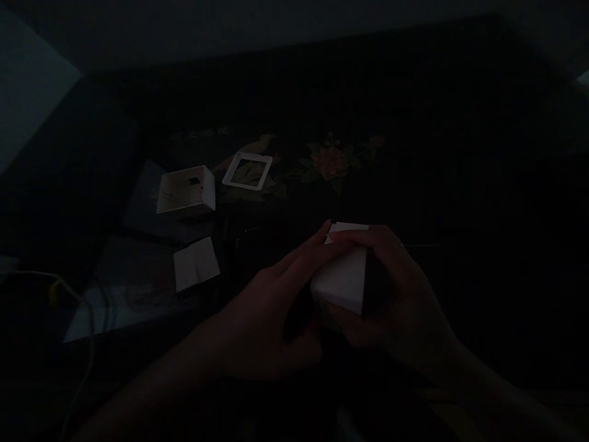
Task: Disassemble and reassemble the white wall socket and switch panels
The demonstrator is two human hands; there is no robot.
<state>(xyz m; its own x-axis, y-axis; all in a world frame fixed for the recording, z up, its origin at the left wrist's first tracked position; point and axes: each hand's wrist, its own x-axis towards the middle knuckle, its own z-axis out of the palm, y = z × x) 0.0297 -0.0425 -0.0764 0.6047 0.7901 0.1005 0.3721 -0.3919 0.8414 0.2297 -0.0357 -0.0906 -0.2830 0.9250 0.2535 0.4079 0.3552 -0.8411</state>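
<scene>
Between my hands is a white, box-shaped piece (345, 276), its pale face turned up toward me; the room is too dark to make out its details. My left hand (285, 307) closes round its left side, with fingers reaching over the far part. Against the other side, my right hand (396, 288) grips it, the forefinger lying across the top and other fingers underneath. Just beyond the right hand, a thin metal rod (421, 245) lies on the dark table. The undersides of the piece are hidden by my fingers and shadow.
To the left lie an open white square box (209, 190), a white square frame (269, 172) and a white square plate (197, 265) with a dark edge. Small thin screw-like bits (237, 244) rest nearby. A pale cable (91, 325) runs down the left side. Flowers (331, 162) decorate the tabletop.
</scene>
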